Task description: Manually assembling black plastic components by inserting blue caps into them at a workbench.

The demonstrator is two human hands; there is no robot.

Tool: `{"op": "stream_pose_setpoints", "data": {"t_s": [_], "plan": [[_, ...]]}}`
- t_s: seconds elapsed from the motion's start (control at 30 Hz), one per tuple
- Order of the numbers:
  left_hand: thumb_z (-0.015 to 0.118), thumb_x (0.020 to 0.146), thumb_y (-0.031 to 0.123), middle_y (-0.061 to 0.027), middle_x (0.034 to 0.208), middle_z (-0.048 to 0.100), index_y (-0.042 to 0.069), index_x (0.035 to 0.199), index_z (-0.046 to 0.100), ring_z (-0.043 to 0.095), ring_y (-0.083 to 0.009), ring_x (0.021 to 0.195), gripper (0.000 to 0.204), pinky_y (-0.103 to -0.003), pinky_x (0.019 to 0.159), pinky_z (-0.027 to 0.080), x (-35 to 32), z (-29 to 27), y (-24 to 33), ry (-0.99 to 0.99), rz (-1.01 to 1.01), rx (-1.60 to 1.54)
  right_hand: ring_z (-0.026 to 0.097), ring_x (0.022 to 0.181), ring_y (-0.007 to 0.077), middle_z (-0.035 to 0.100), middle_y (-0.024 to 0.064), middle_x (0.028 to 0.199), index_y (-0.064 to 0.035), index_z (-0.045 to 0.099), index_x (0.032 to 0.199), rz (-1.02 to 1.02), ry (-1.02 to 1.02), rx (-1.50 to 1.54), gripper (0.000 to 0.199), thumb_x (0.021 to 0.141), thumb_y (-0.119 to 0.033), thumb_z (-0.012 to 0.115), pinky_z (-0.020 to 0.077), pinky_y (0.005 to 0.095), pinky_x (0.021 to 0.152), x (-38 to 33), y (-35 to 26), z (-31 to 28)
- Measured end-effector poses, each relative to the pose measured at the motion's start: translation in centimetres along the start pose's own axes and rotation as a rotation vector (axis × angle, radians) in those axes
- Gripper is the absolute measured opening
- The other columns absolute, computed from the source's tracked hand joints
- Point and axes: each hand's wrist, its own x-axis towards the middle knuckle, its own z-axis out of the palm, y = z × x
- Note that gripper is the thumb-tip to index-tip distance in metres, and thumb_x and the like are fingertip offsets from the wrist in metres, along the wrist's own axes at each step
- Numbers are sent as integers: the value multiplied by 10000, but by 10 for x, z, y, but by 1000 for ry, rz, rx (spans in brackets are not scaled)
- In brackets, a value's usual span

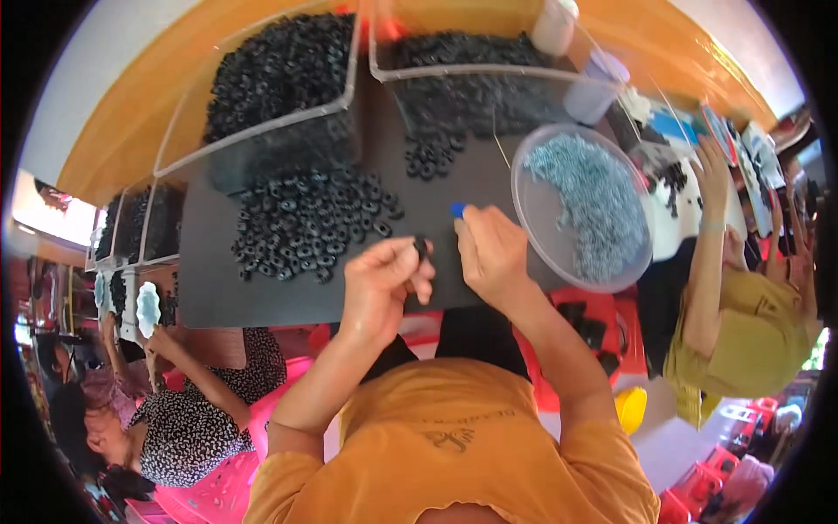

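My left hand (381, 288) pinches a small black plastic part (421, 248) between thumb and fingertips, above the dark table's near edge. Just to its right, my right hand (491, 258) is closed round a small tool whose blue end (457, 210) sticks out past the fingers; the rest of it is hidden. A loose pile of black ring-like plastic parts (301, 223) lies left of my left hand. Beyond my hands is a smaller cluster of the same parts (432, 155). Right of my right hand stands a round clear tub (534, 205) holding many tiny pale-blue pieces (594, 205).
Two clear bins, one at the far left (262, 144) and one at the far middle (489, 72), hold heaps of black parts. A lilac cup (596, 86) stands by the second bin. People sit working at left (205, 384) and right (742, 323). A red stool (559, 345) stands below the table.
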Motion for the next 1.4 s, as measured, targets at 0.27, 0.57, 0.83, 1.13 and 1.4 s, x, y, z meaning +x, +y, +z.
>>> {"op": "stream_pose_setpoints", "data": {"t_s": [0.27,0.57,0.83,1.13,1.4], "plan": [[633,848,122,-123,756,643,-55,959,625,587,-172,556,209,-286,505,483,1,11,53,-23,140,267,516,556,262,524,110,648,41,551,921,-44,-106,-18,271,673,86,652,406,362,482,-6,-3,3],[637,814,90,-50,851,655,-28,1031,622,587,-84,716,249,-224,637,455,116,79,157,-28,1038,958,529,574,258,519,109,651,29,547,872,-55,-61,-10,245,657,90,647,428,360,499,-1,4,10],[630,740,-6,-83,827,637,57,938,644,623,-233,759,209,-308,667,488,101,25,79,-78,1086,1443,521,576,251,521,103,652,29,549,865,-36,-80,6,242,653,87,651,425,352,503,-5,2,5],[676,692,51,-116,961,618,71,1053,609,573,-316,882,367,-392,781,472,120,10,56,-235,1045,1696,538,596,272,514,106,647,-26,529,782,-13,-87,-60,108,681,-30,565,447,383,531,-4,4,4],[602,720,-68,-164,971,568,-7,1069,588,571,-347,873,355,-379,749,463,119,12,40,-320,852,1559,520,656,273,497,110,707,10,514,778,22,-79,-66,166,643,-53,587,445,370,572,-7,3,11]]}}
